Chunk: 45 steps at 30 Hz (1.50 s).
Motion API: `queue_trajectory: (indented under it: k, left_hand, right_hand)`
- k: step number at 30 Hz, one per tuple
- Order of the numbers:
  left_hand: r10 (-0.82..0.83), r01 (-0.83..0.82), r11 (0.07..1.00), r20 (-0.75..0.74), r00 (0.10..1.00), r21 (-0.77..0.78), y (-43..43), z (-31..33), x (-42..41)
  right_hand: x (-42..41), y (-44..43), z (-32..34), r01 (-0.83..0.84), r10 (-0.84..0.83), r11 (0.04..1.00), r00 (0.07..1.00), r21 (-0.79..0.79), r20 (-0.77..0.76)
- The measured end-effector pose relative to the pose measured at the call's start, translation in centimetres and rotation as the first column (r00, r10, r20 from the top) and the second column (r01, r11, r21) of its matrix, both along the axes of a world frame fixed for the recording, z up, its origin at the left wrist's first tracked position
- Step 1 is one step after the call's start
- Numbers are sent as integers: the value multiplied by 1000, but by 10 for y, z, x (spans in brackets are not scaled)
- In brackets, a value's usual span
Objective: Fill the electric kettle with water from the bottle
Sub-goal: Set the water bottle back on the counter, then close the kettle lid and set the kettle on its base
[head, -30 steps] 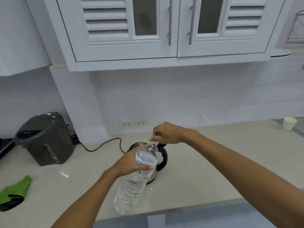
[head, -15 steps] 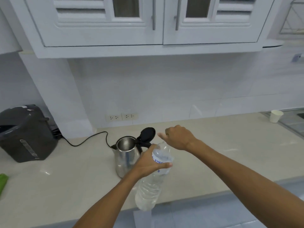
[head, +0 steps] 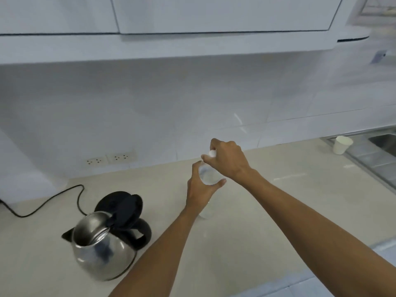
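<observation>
The steel electric kettle (head: 100,249) stands on the counter at the lower left, its black lid (head: 122,207) flipped up and its mouth uncovered. To its right a clear plastic water bottle (head: 209,175) stands upright on the counter. My left hand (head: 201,189) is wrapped around the bottle's upper body. My right hand (head: 228,160) is closed over the bottle's top, and a bit of white cap (head: 212,153) shows between the fingers. The bottle's lower part is mostly hidden behind my left wrist.
A black power cord (head: 49,202) runs from the kettle's side leftward along the counter. Two wall sockets (head: 111,158) sit above the counter's back edge. A white paper cup (head: 342,145) stands by a steel sink (head: 383,144) at the right. White cabinets hang overhead.
The bottle went from tilted in front of the kettle to upright on the counter to its right. My right hand came down onto its top. The view swung right and down.
</observation>
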<state>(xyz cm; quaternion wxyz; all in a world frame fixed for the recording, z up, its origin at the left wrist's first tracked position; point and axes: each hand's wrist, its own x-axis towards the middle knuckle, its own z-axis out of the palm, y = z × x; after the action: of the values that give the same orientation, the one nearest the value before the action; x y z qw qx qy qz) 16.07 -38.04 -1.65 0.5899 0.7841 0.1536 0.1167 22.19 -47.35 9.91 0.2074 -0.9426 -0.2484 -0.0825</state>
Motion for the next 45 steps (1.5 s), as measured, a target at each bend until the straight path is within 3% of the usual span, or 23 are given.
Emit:
queue_trajectory:
  k: [11,17,22,26,29,35,40,45]
  left_hand:
    - [145,-145,989,-5,989,14,6,-35,57]
    - [93,-92,995,-28,995,34,10,-34,51]
    - [45,-38,994,-67,997,106,22,-15,29]
    - [10,-3,989,-48,999,146,31,10,-8]
    - [-42,45,973,-16,999,225,36,31,-50]
    - [-92,59,940,83,992,337,68,74,-138]
    - [5,-4,864,-1,1000,503,136,82,-215]
    - [122,8,791,-171,978,611,205,70,-271]
  right_hand:
    - [57,19,-40,-6,8,999,998,41,-55]
    - [43,19,-47,32,-33,999,999,-6,-26]
    - [22,15,-38,58,-63,997,992,-51,-111]
    - [-5,10,-28,130,-139,990,971,-57,-197]
    - [-39,17,-20,212,-226,970,966,-120,-126]
    - [-122,68,-3,131,-135,988,990,-84,-50]
    - [-177,105,-2,22,-27,998,997,-66,-76]
    - [-211,121,-25,-17,15,1000,973,-10,-230]
